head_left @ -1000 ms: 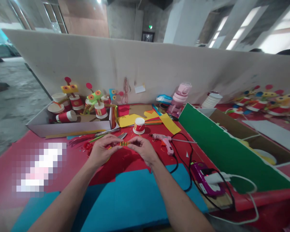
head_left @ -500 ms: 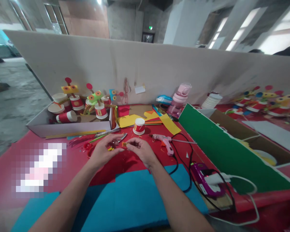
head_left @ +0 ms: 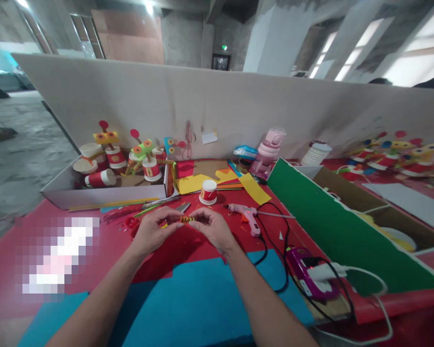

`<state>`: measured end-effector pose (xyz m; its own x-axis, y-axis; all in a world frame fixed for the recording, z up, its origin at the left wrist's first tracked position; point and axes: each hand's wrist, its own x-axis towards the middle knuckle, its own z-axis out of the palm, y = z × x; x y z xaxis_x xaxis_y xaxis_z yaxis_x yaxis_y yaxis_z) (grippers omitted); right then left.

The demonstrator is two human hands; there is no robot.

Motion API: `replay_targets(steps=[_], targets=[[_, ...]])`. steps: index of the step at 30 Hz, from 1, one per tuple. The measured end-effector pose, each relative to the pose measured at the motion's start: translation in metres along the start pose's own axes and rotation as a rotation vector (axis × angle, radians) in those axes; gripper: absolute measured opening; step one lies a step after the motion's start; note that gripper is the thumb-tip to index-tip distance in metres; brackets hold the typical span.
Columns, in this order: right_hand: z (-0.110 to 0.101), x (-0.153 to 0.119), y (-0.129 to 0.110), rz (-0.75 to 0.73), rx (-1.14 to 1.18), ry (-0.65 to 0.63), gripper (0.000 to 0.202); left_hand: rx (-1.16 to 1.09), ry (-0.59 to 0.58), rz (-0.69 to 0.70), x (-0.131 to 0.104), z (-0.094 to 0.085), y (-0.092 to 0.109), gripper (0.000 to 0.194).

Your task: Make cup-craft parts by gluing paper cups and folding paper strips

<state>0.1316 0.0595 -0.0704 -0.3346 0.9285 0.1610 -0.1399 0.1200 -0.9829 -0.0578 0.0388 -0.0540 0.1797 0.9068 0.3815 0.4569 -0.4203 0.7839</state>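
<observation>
A small folded paper spring (head_left: 187,219), yellow and dark, spans the gap between my two hands. My left hand (head_left: 157,227) pinches its left end, and my right hand (head_left: 212,228) pinches the right end. Just beyond them a red and white paper cup (head_left: 208,192) stands upside down on the red table cover. Scissors with red handles (head_left: 132,222) lie partly hidden behind my left hand. To the right of my right hand rests a pink glue gun (head_left: 249,216).
A white box (head_left: 108,197) with cup figures stands at the back left. Yellow paper (head_left: 255,189) lies behind the glue gun. A green-sided box (head_left: 325,224) and purple power strip (head_left: 311,277) are at the right. Blue sheets (head_left: 198,299) cover the front.
My left hand has moved right and closed on the left end of the paper spring, which now shows stretched between both hands. The camera view has tipped slightly up.
</observation>
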Motion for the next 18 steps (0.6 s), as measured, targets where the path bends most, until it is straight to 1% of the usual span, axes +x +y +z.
replay_targets(steps=[2, 5, 8, 11, 15, 16, 18], targets=[[0.0, 0.0, -0.003, 0.013, 0.018, 0.024, 0.024, -0.005, 0.004, -0.001, 0.0, -0.001, 0.0, 0.026], [0.001, -0.001, -0.004, 0.098, 0.032, 0.041, 0.029, -0.04, 0.005, 0.012, -0.001, 0.002, 0.0, 0.026], [0.002, -0.002, -0.003, 0.172, 0.026, -0.038, 0.035, -0.071, -0.003, 0.055, -0.001, 0.007, 0.001, 0.022], [0.001, -0.003, -0.003, 0.172, 0.002, -0.085, 0.033, -0.081, -0.023, 0.067, -0.002, 0.01, 0.001, 0.021], [0.001, -0.003, -0.005, 0.142, -0.052, -0.053, 0.029, -0.09, -0.031, -0.005, -0.003, 0.01, 0.001, 0.034], [0.002, -0.003, -0.005, 0.139, -0.056, -0.052, 0.028, -0.081, -0.033, -0.009, -0.003, 0.01, 0.001, 0.032], [0.002, -0.003, -0.006, 0.136, -0.052, -0.055, 0.025, -0.047, -0.037, 0.01, -0.003, 0.009, 0.002, 0.021]])
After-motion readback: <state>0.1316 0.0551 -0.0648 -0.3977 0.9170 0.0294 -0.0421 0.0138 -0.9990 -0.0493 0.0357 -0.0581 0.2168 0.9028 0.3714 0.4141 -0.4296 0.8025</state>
